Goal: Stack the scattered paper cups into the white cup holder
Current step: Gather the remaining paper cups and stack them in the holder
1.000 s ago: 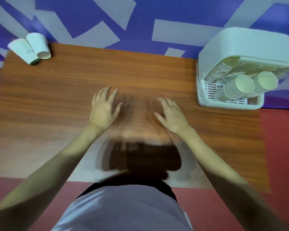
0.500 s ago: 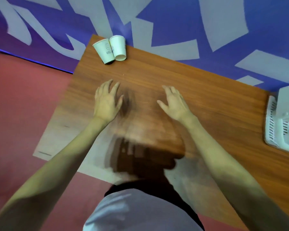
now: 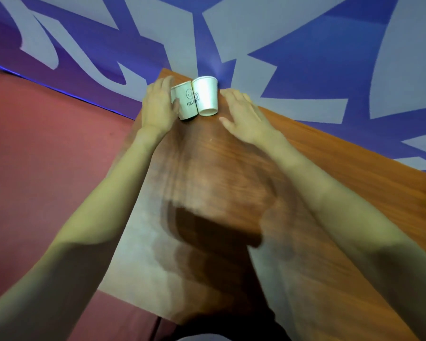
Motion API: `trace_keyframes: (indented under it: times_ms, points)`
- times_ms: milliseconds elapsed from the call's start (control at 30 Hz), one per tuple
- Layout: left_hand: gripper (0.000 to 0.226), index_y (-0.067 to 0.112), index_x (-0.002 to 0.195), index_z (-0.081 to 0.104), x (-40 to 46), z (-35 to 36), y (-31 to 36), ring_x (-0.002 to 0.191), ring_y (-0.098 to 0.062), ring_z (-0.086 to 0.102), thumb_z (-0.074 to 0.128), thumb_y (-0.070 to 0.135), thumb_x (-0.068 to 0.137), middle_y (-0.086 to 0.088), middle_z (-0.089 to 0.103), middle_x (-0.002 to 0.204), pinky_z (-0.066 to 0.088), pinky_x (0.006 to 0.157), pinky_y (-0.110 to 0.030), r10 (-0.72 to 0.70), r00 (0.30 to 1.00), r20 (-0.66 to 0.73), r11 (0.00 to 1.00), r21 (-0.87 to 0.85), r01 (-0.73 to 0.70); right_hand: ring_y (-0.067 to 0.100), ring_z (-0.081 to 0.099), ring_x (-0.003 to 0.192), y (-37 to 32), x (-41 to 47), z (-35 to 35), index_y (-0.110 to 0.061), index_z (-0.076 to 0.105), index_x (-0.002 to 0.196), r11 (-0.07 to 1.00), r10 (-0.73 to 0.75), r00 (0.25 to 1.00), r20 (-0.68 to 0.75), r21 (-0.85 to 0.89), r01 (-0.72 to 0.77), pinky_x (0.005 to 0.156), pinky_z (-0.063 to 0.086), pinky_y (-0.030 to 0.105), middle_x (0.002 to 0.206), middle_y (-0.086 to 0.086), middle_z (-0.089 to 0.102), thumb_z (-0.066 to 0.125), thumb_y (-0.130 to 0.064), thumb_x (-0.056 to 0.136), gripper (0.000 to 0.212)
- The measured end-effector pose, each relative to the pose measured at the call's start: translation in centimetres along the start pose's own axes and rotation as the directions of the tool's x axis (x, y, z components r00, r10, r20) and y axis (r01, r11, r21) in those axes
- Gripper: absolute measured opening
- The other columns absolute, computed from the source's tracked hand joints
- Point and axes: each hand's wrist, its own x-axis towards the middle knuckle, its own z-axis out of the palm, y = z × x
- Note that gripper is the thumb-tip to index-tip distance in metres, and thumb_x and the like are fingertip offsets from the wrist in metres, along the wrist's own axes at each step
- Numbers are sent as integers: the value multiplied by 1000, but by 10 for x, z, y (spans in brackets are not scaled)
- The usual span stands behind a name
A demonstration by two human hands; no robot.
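The left hand (image 3: 158,108) has its fingers (image 3: 166,82) laid along the outer side of a white paper cup printed with a smiley face (image 3: 186,102); the thumb touches the cup's near side, so the hand wraps it loosely, though whether the grip is firm I cannot tell. Just right of those fingers and touching the first cup lies a plain white paper cup (image 3: 205,96), also on its side, at the far corner of the brown wood-grain surface (image 3: 330,183). Further right, the right hand (image 3: 245,114) hovers with fingers spread wide, holding nothing, near the plain cup but apart from it. The white cup holder is out of view. I judge both cups remain to be gathered, carried and stacked.
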Motion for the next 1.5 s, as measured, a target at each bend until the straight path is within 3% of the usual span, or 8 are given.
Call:
trace_keyframes:
  times_ms: [167,333,500,600,700,1067,1333,1500]
  points:
    - [28,2,107,53,19,16,-10,94,-40,51,46,6,81,-20,59,102,39,72,-45,5,1000,1,999,-48,-5,34,46,117,6,52,13,-8,32,142,999,-28,999,27,-36,29,102,37,42,142,9,40,56,-16,89,59]
    - [29,7,108,59,16,21,-18,98,-33,55,49,5,81,-14,64,104,43,79,-40,-94,994,-59,982,-171,83,35,43,121,4,87,19,-9,24,147,997,-21,996,92,-74,28,100,40,46,150,7,31,55,-14,91,64]
    - [24,4,103,62,-17,9,-20,93,-27,57,54,3,80,-9,67,101,39,80,-32,-153,963,-224,952,-295,83,33,47,118,-4,109,21,-11,26,146,993,4,992,129,-115,11,92,45,47,144,9,37,54,-8,91,62]
    - [21,5,101,62,-39,7,-22,90,-27,58,56,4,81,-7,67,98,40,80,-31,-187,950,-248,943,-316,103,34,49,115,-7,112,25,-8,37,138,988,71,984,161,-149,-47,87,45,44,132,14,44,55,-7,90,51]
    - [20,5,101,63,-62,4,-20,89,-27,59,59,4,82,-8,67,98,42,80,-32,-172,956,-239,941,-326,88,35,52,107,-11,97,24,-2,48,123,984,108,989,106,-156,-90,79,43,40,121,17,48,54,-3,91,33]
    - [8,5,90,66,-147,-11,50,75,-24,56,66,2,84,-9,68,84,41,67,-36,159,967,-200,928,-303,-215,29,55,90,21,-102,-27,-4,61,101,974,205,966,-160,135,-185,73,46,40,103,12,54,52,-9,91,15]
    - [8,10,93,67,-205,-8,148,85,-23,60,67,8,85,-4,69,91,44,75,-38,355,926,-127,871,-315,-377,26,50,70,54,-282,-36,-1,61,92,943,312,900,-304,218,-253,61,47,41,86,3,46,57,-2,86,7]
    - [9,10,94,67,-245,5,209,86,-23,59,66,10,86,-2,69,92,42,78,-37,436,896,-82,843,-310,-439,27,55,76,76,-373,-39,-4,64,98,896,431,836,-340,274,-350,65,46,39,86,-4,43,59,-4,87,11]
